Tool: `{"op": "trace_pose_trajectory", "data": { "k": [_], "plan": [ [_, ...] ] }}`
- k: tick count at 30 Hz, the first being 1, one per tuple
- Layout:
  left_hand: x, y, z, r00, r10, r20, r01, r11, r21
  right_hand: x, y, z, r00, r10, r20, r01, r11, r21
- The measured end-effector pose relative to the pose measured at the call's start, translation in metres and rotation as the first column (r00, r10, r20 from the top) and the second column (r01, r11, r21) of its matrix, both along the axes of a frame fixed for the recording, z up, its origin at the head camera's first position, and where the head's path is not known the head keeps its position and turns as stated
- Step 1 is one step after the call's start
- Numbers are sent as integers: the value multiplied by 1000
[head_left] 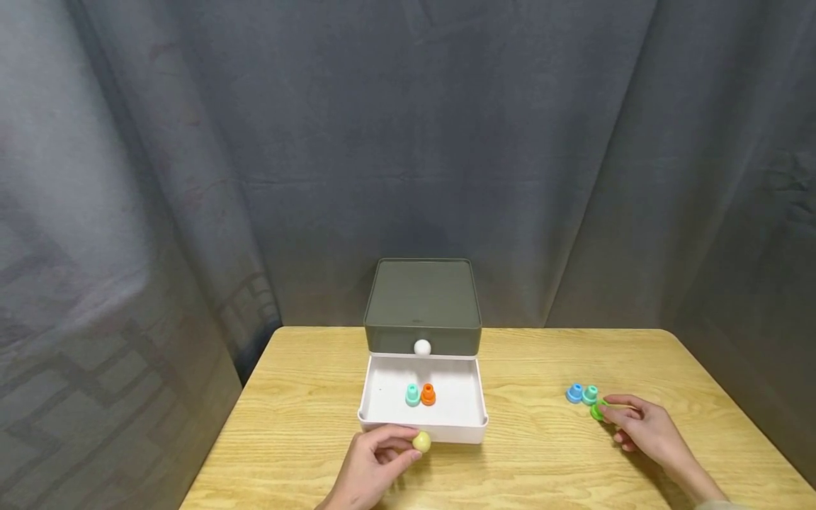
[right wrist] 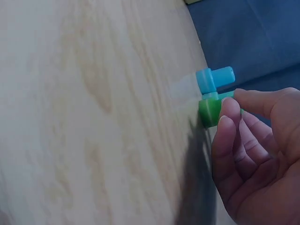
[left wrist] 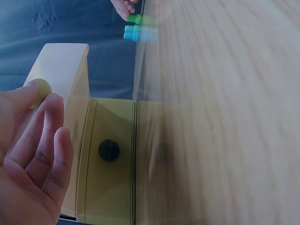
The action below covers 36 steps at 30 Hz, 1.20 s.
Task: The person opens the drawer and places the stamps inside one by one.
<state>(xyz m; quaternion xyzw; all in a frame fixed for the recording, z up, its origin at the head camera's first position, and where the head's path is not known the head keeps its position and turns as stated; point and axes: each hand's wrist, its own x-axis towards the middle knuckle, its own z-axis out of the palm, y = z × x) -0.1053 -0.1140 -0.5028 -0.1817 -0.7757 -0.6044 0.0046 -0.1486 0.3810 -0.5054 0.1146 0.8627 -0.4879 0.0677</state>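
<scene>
Between the right grip's [head_left: 647, 430] pinched thumb and fingers was the green peg [head_left: 596, 411], seemingly standing on the wood-grained desk [head_left: 529, 460]. I judged a straight upward lift safest, so as not to tip the teal peg [head_left: 590, 394] and blue peg [head_left: 574, 394] just beyond that grip. Well to its left, the left grip [head_left: 372, 464] closely pinched a yellow knob [head_left: 422, 442]; I wanted that hold light so the drawer [head_left: 457, 433], just past it, would not shift. Beyond both grips, grey curtains [head_left: 414, 156] walled the desk.
</scene>
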Motion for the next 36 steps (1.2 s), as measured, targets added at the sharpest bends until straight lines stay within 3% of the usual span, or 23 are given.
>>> {"op": "trace_pose_trajectory", "data": {
  "k": [20,27,36],
  "plan": [
    [0,0,-2,1000,5,-30,-6,1000,-21,-2,2,-6,999,-31,9,31,1000,5],
    [0,0,0,1000,7,-11,-7,1000,-11,-1,1,-7,999,-51,19,50,999,8],
    [0,0,-1,1000,6,-30,-7,1000,-9,1,-2,7,999,-37,-16,37,999,24]
  ]
}}
